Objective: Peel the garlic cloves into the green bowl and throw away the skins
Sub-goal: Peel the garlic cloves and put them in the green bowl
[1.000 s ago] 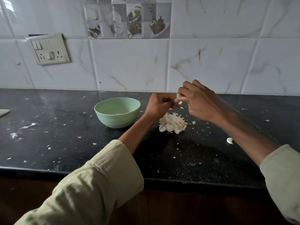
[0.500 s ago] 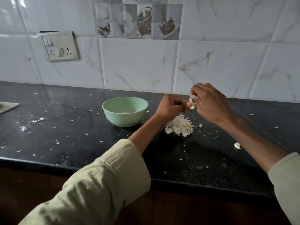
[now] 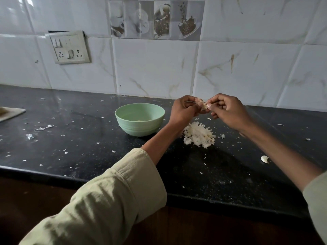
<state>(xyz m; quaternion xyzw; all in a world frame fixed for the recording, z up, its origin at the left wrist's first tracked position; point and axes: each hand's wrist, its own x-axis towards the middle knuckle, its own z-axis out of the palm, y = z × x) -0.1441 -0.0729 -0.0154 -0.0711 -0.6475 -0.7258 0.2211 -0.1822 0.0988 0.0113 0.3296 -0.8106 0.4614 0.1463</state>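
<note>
The garlic clove (image 3: 202, 105) sits pinched between both hands above the desk (image 3: 70, 138), its long axis, as far as I can tell, running hand to hand. The green bowl (image 3: 139, 119) lies down and left, nearer the left hand (image 3: 184, 110). The right hand (image 3: 228, 112) has a tight fingertip grip on the clove's end; the skins (image 3: 200, 135) are heaped directly below.
</note>
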